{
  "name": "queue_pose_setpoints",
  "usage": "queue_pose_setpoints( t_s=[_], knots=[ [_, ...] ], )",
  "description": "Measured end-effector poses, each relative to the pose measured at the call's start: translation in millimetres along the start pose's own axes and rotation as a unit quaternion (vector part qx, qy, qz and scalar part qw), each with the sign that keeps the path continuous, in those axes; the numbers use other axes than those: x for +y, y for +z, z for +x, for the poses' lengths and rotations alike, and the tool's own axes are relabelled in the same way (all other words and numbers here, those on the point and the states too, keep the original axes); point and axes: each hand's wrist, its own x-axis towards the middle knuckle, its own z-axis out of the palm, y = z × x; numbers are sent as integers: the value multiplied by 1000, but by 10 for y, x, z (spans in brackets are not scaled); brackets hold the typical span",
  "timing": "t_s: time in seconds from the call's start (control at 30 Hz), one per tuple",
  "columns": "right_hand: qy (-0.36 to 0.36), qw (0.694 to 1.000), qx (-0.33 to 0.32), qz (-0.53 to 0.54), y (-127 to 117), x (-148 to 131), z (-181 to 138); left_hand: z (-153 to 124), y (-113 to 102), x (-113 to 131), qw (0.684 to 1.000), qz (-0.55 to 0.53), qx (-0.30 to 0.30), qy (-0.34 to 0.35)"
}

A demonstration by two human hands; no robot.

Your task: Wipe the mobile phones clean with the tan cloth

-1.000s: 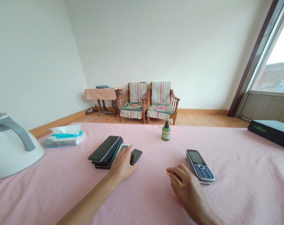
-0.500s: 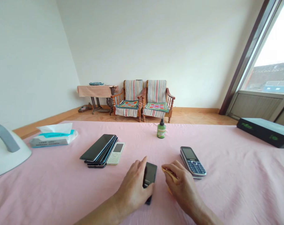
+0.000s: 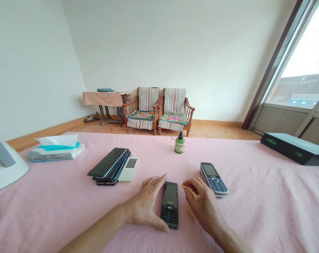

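Note:
A black keypad phone lies face up on the pink tablecloth in front of me. My left hand rests along its left edge, thumb at the near corner and fingers by the top, holding it against the cloth. Just right of it my right hand is closed on a small yellow cloth. A blue-black keypad phone lies on top of another beyond my right hand. To the left sit a stack of dark smartphones and a white keypad phone.
A small green bottle stands at the table's far middle. A tissue pack lies far left, beside a white appliance with a grey handle. A dark box sits at the right. Two wooden chairs stand by the wall.
My left hand took the black phone from beside the stack and drew it to the middle, setting it flat. The white phone came into view. My right hand kept the yellow cloth.

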Motion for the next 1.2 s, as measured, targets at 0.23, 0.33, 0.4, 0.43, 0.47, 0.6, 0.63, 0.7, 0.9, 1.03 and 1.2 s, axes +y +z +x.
queue_pose_setpoints(
  t_s=[0.23,0.33,0.4,0.43,0.47,0.6,0.63,0.7,0.9,1.03,1.2],
  knots=[
    [-16,995,-100,-3,104,-77,-174,39,21,63,1000,18,-13,3],
    [-20,994,-109,-17,158,-52,-123,32,67,79,1000,17,-1,-1],
    [-17,994,-100,-30,189,-21,-15,26,94,76,1000,15,11,3],
    [-15,995,-96,-36,203,-5,45,23,103,74,1000,13,16,4],
    [-15,995,-93,-41,215,9,97,20,110,72,1000,13,18,5],
    [-15,996,-82,-37,235,31,114,17,112,73,999,12,30,3],
    [-14,996,-83,-29,232,27,74,19,110,77,999,11,33,3],
    [-10,996,-86,-10,224,18,-10,25,107,85,999,8,33,4],
    [-4,997,-76,-12,238,56,98,30,100,83,1000,15,19,-1],
    [8,997,-77,-9,222,72,155,19,64,61,1000,23,-6,-5],
    [25,994,-103,10,140,-27,-39,33,18,65,999,31,-14,-8]
  ],
)
